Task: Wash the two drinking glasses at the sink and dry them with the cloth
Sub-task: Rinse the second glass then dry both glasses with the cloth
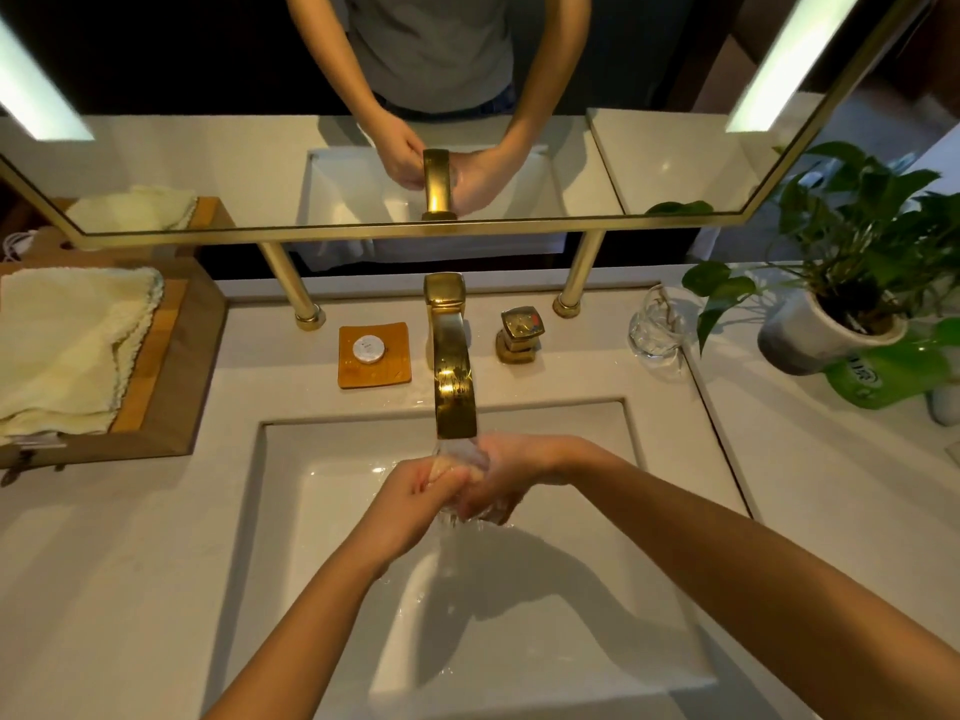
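1. Far to the left of the hands: a pale yellow cloth (67, 345) lies folded on a wooden tray (156, 402) on the surface (119, 563). Dry and clear of the splash, likely parked there for the drying step. Open surface lies between tray and basin, so the reach across looks unobstructed.
2. Beyond the hands, slightly left: a small orange dish (375, 354) holding a round white disc, set back from the basin edge.
3. Left hand (415, 491): curled closed against the glass (467, 485), fingers at or inside its mouth; probably rubbing the rim. Exact finger placement is hidden by water and glare.
4. Centre: the glass sits between both hands, directly under the gold faucet (452, 376), water running over it and down into the sink (311, 511). Held low in the basin, which I judge keeps spray inside the walls.
5. Right hand (519, 475): wrapped around the glass body from the far side, gripping it steady. Basin walls stand well apart from both hands; room to turn the glass.
6. Beyond the right hand: the gold handle (519, 332), just beside the faucet.
7. Far right of the hands: the second glass (655, 324) stands upright on the surface near a potted plant (852, 283), leaves hanging close. Whether it is washed yet, cannot tell.
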The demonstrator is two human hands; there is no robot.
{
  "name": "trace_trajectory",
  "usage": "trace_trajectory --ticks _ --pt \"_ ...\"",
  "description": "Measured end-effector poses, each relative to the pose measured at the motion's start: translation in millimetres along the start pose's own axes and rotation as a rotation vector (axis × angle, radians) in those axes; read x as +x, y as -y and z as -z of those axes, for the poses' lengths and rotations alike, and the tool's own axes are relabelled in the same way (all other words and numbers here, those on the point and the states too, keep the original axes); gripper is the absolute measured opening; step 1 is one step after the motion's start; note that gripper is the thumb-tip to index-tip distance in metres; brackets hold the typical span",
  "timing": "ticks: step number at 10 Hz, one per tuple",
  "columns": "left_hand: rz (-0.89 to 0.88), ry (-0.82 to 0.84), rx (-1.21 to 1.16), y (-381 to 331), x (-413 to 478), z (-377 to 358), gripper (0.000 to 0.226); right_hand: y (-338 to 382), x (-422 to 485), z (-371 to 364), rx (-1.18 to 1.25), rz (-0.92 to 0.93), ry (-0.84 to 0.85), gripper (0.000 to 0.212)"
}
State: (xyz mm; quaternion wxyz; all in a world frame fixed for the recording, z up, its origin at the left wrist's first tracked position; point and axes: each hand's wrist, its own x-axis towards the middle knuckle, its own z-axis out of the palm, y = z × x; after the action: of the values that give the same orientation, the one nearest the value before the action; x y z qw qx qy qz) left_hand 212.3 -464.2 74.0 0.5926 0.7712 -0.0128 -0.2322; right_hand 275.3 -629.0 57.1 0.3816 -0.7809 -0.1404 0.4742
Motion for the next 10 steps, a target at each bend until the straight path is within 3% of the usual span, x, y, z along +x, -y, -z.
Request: trace_trajectory --ticks 1,2,3,4,5,6,7,8,9,10 --pt "0.304 -0.188 -0.133 3.5 12.4 -12.4 0.033 10.1 3.1 -13.4 -0.554 0.104 0.0 0.036" --pt "0.53 -0.301 -0.3 2.0 19.8 -16.5 0.04 7.2 7.7 -32.1 -0.852 0.15 -0.201 0.049" --pt "0.298 -0.289 -0.043 6.3 21.2 -9.2 0.043 -2.2 5.4 -39.2 -1.159 0.241 -0.236 0.032" --pt "0.039 -0.382 0.136 21.9 13.5 1.3 0.026 -4.3 13.6 -42.0 0.09 0.093 -0.475 0.036" --pt "0.027 -0.518 0.032 42.9 -1.2 6.7 0.019 -10.8 17.9 -66.9 0.079 0.038 -0.542 0.064" --pt "0.214 -0.311 -0.285 51.9 -10.7 9.3 0.052 -6.1 19.1 -80.9 0.291 0.175 -0.588 0.072" --pt "0.276 -0.184 -0.317 53.7 -7.2 1.2 0.058 0.6 15.2 -83.4 0.561 0.202 -0.516 0.062" --pt "0.216 -0.378 -0.305 47.4 1.8 -6.2 0.056 2.0 4.1 -71.6 0.733 0.164 -0.284 0.053" --pt "0.089 -0.34 -0.153 45.7 6.1 -9.2 0.065 -1.4 -14.3 -38.3 0.957 0.054 -0.24 0.043" --pt "0.019 -0.298 0.08 44.2 13.8 -19.2 0.072 1.3 -24.2 -19.0 0.508 -0.073 -0.316 0.037"
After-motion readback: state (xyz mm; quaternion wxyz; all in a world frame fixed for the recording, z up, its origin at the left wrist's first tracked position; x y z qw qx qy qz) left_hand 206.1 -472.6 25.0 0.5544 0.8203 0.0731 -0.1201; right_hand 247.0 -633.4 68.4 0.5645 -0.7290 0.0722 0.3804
